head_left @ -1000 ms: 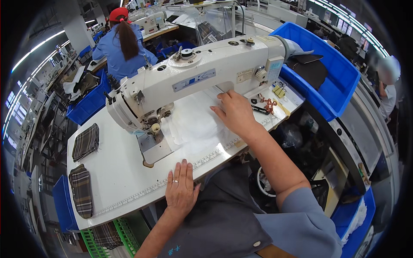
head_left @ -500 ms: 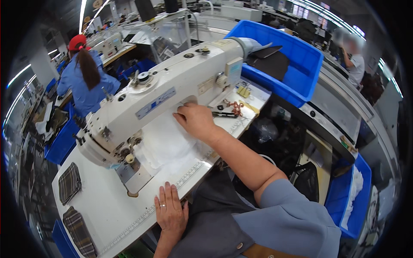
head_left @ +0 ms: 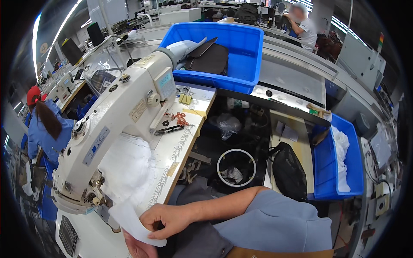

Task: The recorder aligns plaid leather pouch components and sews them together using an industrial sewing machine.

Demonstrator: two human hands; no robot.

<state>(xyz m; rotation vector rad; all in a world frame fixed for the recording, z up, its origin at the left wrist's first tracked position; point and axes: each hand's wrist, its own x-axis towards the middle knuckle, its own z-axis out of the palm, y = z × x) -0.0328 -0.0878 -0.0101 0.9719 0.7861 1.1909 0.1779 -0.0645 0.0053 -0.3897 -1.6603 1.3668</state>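
Note:
My right hand (head_left: 170,219) has its thumb and curled fingers closed on a curved white cloth piece (head_left: 133,221) at the table's front edge. Just below that piece is my left hand (head_left: 140,248), its fingers largely hidden behind the cloth, so their grip does not show. A pile of white cloth pieces (head_left: 124,165) with frayed edges lies under the arm of a white sewing machine (head_left: 124,92). The held cloth overlaps the pile's near end, close to the needle area. On the left of the white table (head_left: 92,238) lies a dark plaid piece (head_left: 66,235).
A blue bin (head_left: 241,56) with dark pieces stands behind the machine, and another blue bin (head_left: 320,167) with white cloth at right. Thread snips (head_left: 169,130) and a yellow binder clip (head_left: 186,99) lie on the table. A person in blue (head_left: 51,124) sits at far left.
My right hand has come back from the pile under the machine arm, now with a white cloth piece. My left hand has left the table's ruler edge and met it. The view has turned right.

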